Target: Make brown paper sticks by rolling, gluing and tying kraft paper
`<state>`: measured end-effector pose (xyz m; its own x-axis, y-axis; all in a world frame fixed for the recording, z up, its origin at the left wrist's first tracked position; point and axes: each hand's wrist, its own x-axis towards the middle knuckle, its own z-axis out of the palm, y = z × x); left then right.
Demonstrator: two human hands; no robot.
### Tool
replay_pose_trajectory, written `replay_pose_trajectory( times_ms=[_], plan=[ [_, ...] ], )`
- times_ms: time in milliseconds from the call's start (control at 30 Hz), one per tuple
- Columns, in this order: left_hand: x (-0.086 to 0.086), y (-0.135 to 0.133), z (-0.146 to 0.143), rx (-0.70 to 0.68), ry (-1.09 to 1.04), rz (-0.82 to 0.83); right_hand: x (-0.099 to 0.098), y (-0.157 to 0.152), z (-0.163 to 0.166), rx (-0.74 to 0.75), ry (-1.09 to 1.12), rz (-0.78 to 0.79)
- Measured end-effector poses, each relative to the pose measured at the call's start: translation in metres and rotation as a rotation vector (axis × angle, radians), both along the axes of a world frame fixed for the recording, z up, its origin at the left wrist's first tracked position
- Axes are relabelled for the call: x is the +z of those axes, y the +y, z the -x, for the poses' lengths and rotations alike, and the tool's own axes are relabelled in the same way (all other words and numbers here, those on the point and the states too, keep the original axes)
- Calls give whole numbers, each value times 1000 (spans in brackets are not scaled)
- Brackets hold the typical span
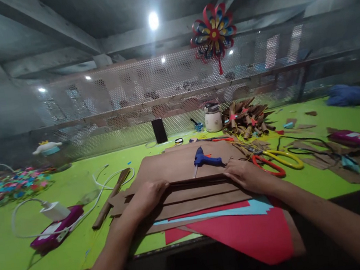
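Note:
A stack of brown paper sheets [184, 165] lies on the green table [23, 257] in front of me. My left hand [150, 194] presses its left part, fingers curled over a fold. My right hand [243, 173] grips the same fold at the right. A blue glue gun [205, 160] rests on top of the brown paper just beyond my hands. Red paper [246, 232] and light blue paper [259, 206] stick out from under the brown stack at the near edge.
Orange and yellow scissors [278, 159] lie right of my right hand. Behind stand a white jar [213, 119], a pile of brown paper rolls [247, 119] and a dark phone [159, 131]. A white charger [53, 210] and cable lie left, with coloured scraps [10, 184] further left.

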<state>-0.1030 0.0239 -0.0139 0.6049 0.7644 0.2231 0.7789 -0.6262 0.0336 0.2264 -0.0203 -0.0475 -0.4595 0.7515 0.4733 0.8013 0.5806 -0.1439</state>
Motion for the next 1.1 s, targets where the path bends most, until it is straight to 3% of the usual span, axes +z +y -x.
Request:
replay_pose_trajectory(
  times_ms=[367, 700, 933, 1100],
  plan=[
    [6, -1, 5, 232, -21, -208, -2, 11, -6, -158, 130, -254],
    [13, 0, 18, 278, 8, -317, -1, 18, -9, -211, 347, -280],
    [16, -7, 25, 173, 21, -107, 3, 8, -9, -143, 301, -160],
    [23, -20, 20, 132, 49, 11, 7, 4, -13, -301, 296, -85]
  ],
)
